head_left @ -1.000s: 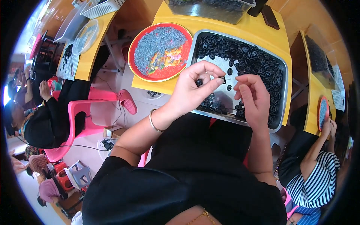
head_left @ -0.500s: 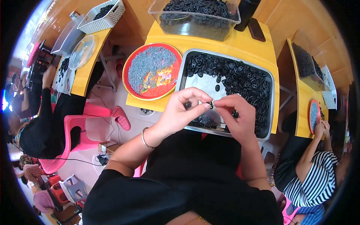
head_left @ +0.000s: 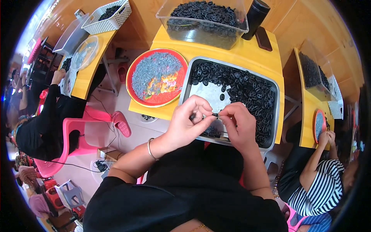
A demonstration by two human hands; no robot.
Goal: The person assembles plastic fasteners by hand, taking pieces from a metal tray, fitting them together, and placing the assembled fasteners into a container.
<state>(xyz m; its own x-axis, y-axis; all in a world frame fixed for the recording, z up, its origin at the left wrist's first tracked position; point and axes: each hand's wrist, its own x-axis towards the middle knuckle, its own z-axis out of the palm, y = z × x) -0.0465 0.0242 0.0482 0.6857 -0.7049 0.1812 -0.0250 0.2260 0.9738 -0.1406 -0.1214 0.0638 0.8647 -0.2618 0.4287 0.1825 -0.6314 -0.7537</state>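
Note:
My left hand [head_left: 189,120] pinches a small black plastic piece [head_left: 215,115] between thumb and forefinger. Another dark piece shows in the curl of its other fingers. Facing it, my right hand [head_left: 241,125] has thumb and forefinger pressed together right at that piece; whatever they grip is too small to make out. Both hands are over the near side of a metal tray [head_left: 186,87] that holds a heap of flat oval black pieces with holes [head_left: 251,91]. Left of it, a round red tray [head_left: 133,91] carries many thin grey pin-like bits [head_left: 154,69].
Behind the metal tray stands a clear plastic bin [head_left: 201,38] full of black pieces. A black cylindrical flask [head_left: 256,19] and a dark phone-like slab [head_left: 264,40] are beside it. Other people work at yellow tables on both sides. A pink chair [head_left: 69,143] is at left.
My hands have stayed close together and the black piece between the fingertips has turned. The view has shifted slightly. At left, a person's hand has moved down to their table.

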